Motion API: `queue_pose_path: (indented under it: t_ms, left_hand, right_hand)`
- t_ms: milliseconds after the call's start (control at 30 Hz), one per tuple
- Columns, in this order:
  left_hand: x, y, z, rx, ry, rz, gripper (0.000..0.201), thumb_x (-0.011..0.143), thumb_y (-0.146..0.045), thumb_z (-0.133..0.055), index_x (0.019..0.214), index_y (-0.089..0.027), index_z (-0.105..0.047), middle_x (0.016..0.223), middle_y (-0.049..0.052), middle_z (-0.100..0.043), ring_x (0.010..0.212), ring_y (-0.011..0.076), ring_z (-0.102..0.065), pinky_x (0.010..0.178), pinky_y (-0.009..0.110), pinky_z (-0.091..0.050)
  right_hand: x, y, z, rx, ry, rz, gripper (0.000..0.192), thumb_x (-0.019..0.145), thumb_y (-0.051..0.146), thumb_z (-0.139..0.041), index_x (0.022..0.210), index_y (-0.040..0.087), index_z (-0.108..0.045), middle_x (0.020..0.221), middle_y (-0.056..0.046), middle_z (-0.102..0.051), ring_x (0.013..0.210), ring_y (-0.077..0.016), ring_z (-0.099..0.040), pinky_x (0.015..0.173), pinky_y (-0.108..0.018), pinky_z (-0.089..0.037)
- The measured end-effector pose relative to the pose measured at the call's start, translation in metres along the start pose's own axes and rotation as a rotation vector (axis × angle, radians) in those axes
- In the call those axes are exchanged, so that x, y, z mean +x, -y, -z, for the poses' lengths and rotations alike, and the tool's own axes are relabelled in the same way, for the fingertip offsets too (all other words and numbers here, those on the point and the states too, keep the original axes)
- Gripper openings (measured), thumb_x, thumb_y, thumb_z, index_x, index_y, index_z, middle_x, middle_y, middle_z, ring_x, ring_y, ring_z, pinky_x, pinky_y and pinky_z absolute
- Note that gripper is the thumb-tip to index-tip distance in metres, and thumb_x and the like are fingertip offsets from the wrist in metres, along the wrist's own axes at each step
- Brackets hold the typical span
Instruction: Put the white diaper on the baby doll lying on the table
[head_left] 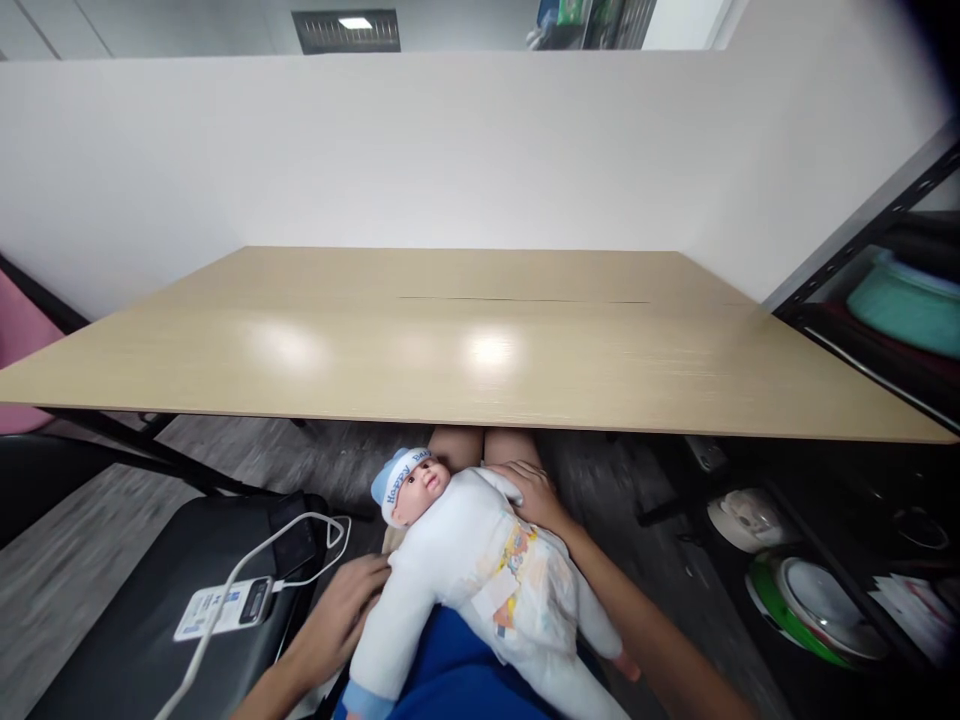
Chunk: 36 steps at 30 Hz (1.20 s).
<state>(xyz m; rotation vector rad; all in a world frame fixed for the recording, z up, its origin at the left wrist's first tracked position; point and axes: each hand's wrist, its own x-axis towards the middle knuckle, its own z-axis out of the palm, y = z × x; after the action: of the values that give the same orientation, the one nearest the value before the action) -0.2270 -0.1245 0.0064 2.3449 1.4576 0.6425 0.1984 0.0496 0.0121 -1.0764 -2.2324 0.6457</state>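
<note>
A baby doll (465, 540) in a white outfit lies slantwise on my lap, its head at the upper left. It wears a blue and white cap (397, 482) with lettering, and a printed diaper (529, 590) round its waist. My left hand (351, 605) rests beside the doll's sleeve, fingers loosely extended and their tips at its upper arm. On the doll's other side, my right hand (531, 495) lies flat over my thigh against the doll's other arm, fingers stretched out. Neither hand is closed round anything.
A wooden table (465, 350) stands in front of my knees. On a black seat (142, 590) at the left are a power bank (225, 607) and a white cable (225, 590). A black shelf (817, 330) at the right holds a teal container (907, 305) and dishes lower down.
</note>
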Motion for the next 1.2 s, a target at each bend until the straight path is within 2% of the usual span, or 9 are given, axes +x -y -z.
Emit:
queue_pose_path:
  t_ms: [100, 167, 267, 333, 500, 633, 767, 933, 1200]
  left_hand:
    - [-0.055, 0.068, 0.014, 0.089, -0.188, 0.328, 0.037, 0.111, -0.047, -0.049, 0.125, -0.023, -0.073, 0.126, 0.012, -0.078, 0.119, 0.0311, -0.074, 0.105, 0.044, -0.060]
    - [-0.073, 0.115, 0.025, 0.250, -0.298, 0.546, 0.051, 0.107, -0.054, -0.043, 0.126, -0.015, -0.069, 0.120, 0.019, -0.075, 0.113, 0.0383, -0.072, 0.104, 0.053, -0.058]
    - [-0.066, 0.169, 0.039, 0.428, -0.281, 0.791, 0.077, 0.107, -0.059, -0.027, 0.150, -0.004, -0.059, 0.146, 0.030, -0.061, 0.133, 0.0496, -0.060, 0.114, 0.064, -0.048]
    - [-0.047, 0.186, 0.045, 0.405, -0.207, 0.937, 0.084, 0.108, -0.062, -0.019, 0.162, -0.008, -0.053, 0.158, 0.031, -0.052, 0.141, 0.0544, -0.053, 0.113, 0.067, -0.046]
    - [0.004, 0.179, 0.050, 0.302, -0.166, 1.122, 0.078, 0.108, -0.060, -0.027, 0.167, -0.016, -0.053, 0.157, 0.031, -0.053, 0.143, 0.0557, -0.051, 0.113, 0.072, -0.042]
    - [0.015, 0.158, 0.043, 0.304, -0.215, 1.159, 0.074, 0.105, -0.060, -0.041, 0.165, -0.020, -0.056, 0.153, 0.029, -0.057, 0.142, 0.0547, -0.053, 0.112, 0.071, -0.041]
    - [-0.004, 0.150, 0.031, 0.320, -0.173, 1.073, 0.068, 0.106, -0.054, -0.043, 0.165, -0.022, -0.056, 0.153, 0.026, -0.060, 0.141, 0.0519, -0.054, 0.111, 0.069, -0.042]
    - [-0.039, 0.162, 0.014, 0.353, -0.129, 0.915, 0.070, 0.109, -0.048, -0.033, 0.167, -0.016, -0.055, 0.150, 0.025, -0.062, 0.134, 0.0474, -0.058, 0.113, 0.061, -0.047]
    - [-0.066, 0.172, -0.003, 0.462, -0.111, 0.837, 0.073, 0.113, -0.053, -0.022, 0.172, -0.020, -0.047, 0.158, 0.021, -0.057, 0.137, 0.0433, -0.058, 0.121, 0.057, -0.043]
  right_hand:
    - [0.001, 0.000, 0.001, -0.005, -0.002, 0.000, 0.056, 0.092, 0.035, -0.070, 0.148, 0.029, -0.071, 0.140, -0.008, -0.077, 0.125, -0.0298, -0.070, 0.109, -0.041, -0.051]
    - [0.002, 0.001, 0.002, -0.008, -0.002, 0.004, 0.055, 0.093, 0.036, -0.069, 0.147, 0.028, -0.071, 0.139, -0.007, -0.077, 0.125, -0.0298, -0.070, 0.109, -0.041, -0.050]
    - [0.002, 0.004, 0.005, -0.012, 0.004, 0.013, 0.053, 0.094, 0.037, -0.068, 0.146, 0.028, -0.071, 0.139, -0.007, -0.077, 0.124, -0.0298, -0.070, 0.107, -0.039, -0.050]
    - [0.001, 0.006, 0.006, -0.011, 0.003, 0.018, 0.052, 0.094, 0.038, -0.069, 0.145, 0.027, -0.071, 0.139, -0.008, -0.077, 0.122, -0.0303, -0.070, 0.106, -0.039, -0.050]
    - [0.001, 0.008, 0.009, -0.009, -0.004, 0.015, 0.051, 0.093, 0.036, -0.072, 0.143, 0.027, -0.072, 0.138, -0.008, -0.077, 0.121, -0.0314, -0.069, 0.106, -0.039, -0.050]
    - [0.000, 0.010, 0.011, -0.016, -0.001, 0.008, 0.052, 0.094, 0.037, -0.070, 0.146, 0.027, -0.071, 0.138, -0.008, -0.077, 0.123, -0.0321, -0.069, 0.108, -0.040, -0.049]
    - [-0.001, 0.007, 0.009, -0.029, -0.004, -0.008, 0.055, 0.095, 0.037, -0.070, 0.149, 0.029, -0.069, 0.140, -0.008, -0.076, 0.124, -0.0315, -0.068, 0.109, -0.041, -0.049]
    - [0.001, 0.002, 0.004, -0.045, -0.003, -0.022, 0.058, 0.094, 0.038, -0.074, 0.151, 0.029, -0.070, 0.139, -0.010, -0.077, 0.125, -0.0319, -0.068, 0.108, -0.043, -0.050]
    - [0.004, 0.006, 0.002, -0.054, 0.009, -0.037, 0.062, 0.092, 0.029, -0.074, 0.154, 0.030, -0.068, 0.137, -0.010, -0.076, 0.123, -0.0323, -0.068, 0.107, -0.045, -0.051]
